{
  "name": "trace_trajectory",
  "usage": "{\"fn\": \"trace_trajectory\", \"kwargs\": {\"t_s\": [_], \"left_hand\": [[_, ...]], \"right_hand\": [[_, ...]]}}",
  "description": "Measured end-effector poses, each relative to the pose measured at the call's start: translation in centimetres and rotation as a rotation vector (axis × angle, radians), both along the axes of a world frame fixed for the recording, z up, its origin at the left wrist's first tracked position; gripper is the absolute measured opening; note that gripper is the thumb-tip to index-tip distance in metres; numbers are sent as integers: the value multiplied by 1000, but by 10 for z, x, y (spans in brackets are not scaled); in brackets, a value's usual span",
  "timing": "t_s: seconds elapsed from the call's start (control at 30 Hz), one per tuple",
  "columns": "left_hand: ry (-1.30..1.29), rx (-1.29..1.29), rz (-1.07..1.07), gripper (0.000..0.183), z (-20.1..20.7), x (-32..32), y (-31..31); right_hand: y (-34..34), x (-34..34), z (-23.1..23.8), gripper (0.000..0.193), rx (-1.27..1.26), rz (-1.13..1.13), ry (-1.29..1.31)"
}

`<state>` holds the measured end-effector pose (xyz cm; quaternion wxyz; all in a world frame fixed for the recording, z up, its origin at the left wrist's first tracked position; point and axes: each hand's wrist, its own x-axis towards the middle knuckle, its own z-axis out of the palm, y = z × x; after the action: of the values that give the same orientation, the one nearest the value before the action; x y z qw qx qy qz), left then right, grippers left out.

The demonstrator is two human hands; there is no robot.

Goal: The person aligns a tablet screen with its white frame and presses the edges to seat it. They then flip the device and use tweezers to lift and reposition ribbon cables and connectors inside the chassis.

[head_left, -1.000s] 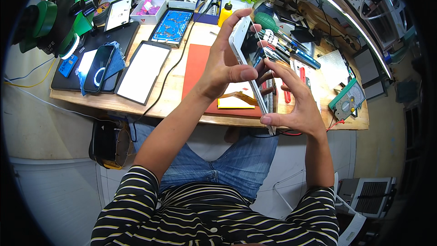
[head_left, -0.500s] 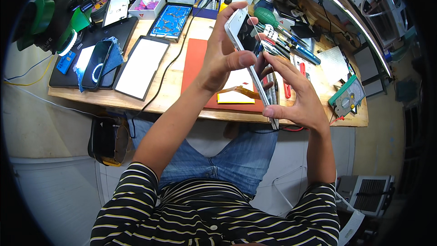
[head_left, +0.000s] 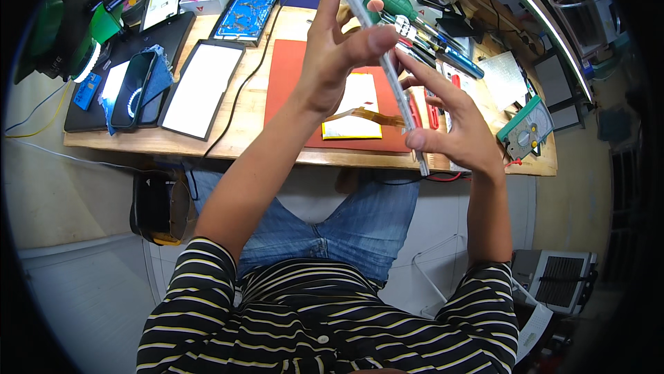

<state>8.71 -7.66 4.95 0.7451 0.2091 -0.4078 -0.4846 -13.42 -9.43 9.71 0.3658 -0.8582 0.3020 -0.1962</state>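
A thin, white-edged tablet (head_left: 396,90) stands tilted, almost edge-on, above the front of the workbench. My left hand (head_left: 328,62) is closed round its upper part, thumb on the near side and fingers behind the top end. My right hand (head_left: 462,121) grips the lower right edge, with the thumb near the bottom and the fingers along the far face, which is hidden. An orange-brown flex cable (head_left: 370,116) reaches left from the tablet's lower part. Beneath it, a white rectangular piece with yellow edges (head_left: 356,97) lies on a red-orange mat (head_left: 285,76).
Left of the mat lie a white panel (head_left: 200,90), a smartphone (head_left: 135,90) on blue cloth, and a blue board (head_left: 245,14). A microscope (head_left: 62,35) overhangs the left side. Several tools (head_left: 443,49) and a teal-edged multimeter (head_left: 527,128) sit to the right. A black cable (head_left: 242,101) crosses the bench.
The tablet has turned from showing some of its dark glossy face to nearly edge-on, still in both hands. The whole view has shifted slightly, with the bench appearing higher.
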Motion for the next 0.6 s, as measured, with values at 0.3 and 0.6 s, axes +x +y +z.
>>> {"fn": "trace_trajectory", "kwargs": {"t_s": [0.3, 0.6], "left_hand": [[-195, 78, -220, 62, 47, -2, -13], [-167, 87, -127, 77, 39, -11, -28]], "right_hand": [[-18, -10, -3, 111, 376, -81, -242], [-22, -13, -6, 111, 367, -103, -252]]}}
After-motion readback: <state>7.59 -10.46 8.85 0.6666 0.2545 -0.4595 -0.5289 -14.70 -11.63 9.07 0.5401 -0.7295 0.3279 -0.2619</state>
